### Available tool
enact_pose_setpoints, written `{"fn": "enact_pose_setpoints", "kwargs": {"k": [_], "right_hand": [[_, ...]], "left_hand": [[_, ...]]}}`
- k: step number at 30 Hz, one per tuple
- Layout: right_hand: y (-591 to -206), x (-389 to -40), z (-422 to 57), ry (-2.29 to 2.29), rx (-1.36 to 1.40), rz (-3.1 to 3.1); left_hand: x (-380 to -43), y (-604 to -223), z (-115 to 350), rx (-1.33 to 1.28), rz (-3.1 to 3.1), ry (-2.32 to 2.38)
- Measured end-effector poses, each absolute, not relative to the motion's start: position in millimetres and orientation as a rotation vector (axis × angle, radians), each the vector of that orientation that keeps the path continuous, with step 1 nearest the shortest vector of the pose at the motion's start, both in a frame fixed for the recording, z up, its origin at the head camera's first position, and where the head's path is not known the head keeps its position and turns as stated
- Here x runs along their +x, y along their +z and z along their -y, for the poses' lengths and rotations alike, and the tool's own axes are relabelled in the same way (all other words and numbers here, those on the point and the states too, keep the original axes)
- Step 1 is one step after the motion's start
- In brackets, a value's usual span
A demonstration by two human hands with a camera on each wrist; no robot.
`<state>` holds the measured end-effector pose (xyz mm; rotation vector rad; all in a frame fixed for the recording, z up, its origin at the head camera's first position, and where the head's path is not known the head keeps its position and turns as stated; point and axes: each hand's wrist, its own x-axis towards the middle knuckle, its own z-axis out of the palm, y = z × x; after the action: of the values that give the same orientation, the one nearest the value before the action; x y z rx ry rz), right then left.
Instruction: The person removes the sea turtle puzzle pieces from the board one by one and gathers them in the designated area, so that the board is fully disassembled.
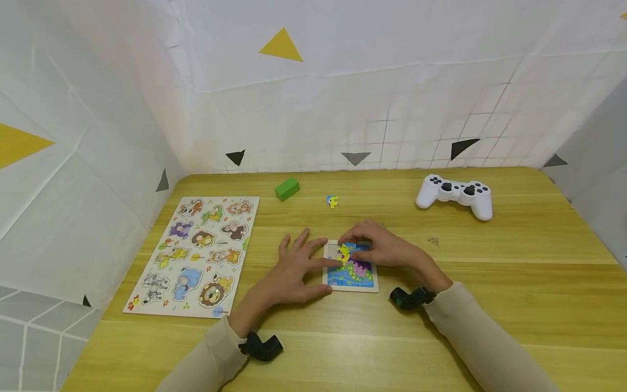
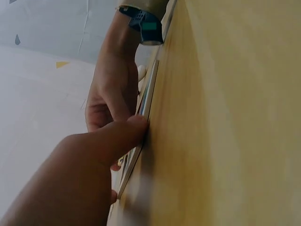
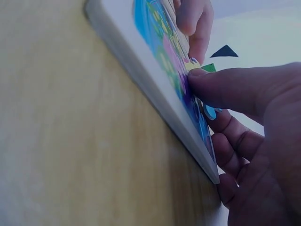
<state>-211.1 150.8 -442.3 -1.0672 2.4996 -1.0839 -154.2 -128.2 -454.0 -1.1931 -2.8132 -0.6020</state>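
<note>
**A tight corner and a tilted piece are our main risks**

We see the small cartoon jigsaw in its pale tray [image 1: 362, 291] flat near the middle of the counter [image 1: 313, 343], between our two hands. Our left hand [image 1: 294, 272] is spread wide, its thumb against the tray's near left corner and its index finger reaching over the left side. Our right hand [image 1: 387, 246] pinches a blue-and-yellow piece [image 3: 209, 112] between thumb and fingers, tilted above the picture.

We judge the likeliest trouble to be a poor fit: pressed down at that slant, the piece could catch a neighbour's tab and ride up. Our left index finger lies close to the bare far left part of the tray, so it might block the way or drag seated pieces loose. Should the left thumb ease off, a sideways push could slide the thin tray along the counter.

Our right fingers cover much of the far edge, so we could misjudge the piece's turn. One loose piece [image 1: 333, 202] lies beyond the tray, near the green block [image 1: 287, 189]; confusing the two pieces' places would force a fit. The animal puzzle board [image 1: 207, 270] and the white game controller [image 1: 455, 197] sit well apart and pose little threat.
</note>
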Motion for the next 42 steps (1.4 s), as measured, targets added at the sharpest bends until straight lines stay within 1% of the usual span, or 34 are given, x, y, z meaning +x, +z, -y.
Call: {"fn": "enact_pose_setpoints", "kwargs": {"k": [9,29,42], "right_hand": [[-444.4,-212.1,-151.8,-1.101,-1.075,-2.492],[-446.6,-214.4,-151.9,-1.377,-0.907,-2.310],[-443.3,-212.6,-149.2,-1.306,-0.915,-2.405]], "left_hand": [[-149.3,-455.5,123.7,-1.232,2.845,-0.544],[-145.9,-450.5,123.0,-1.194,2.886,-0.514],[-145.6,-448.9,122.1,-1.199,2.884,-0.527]]}}
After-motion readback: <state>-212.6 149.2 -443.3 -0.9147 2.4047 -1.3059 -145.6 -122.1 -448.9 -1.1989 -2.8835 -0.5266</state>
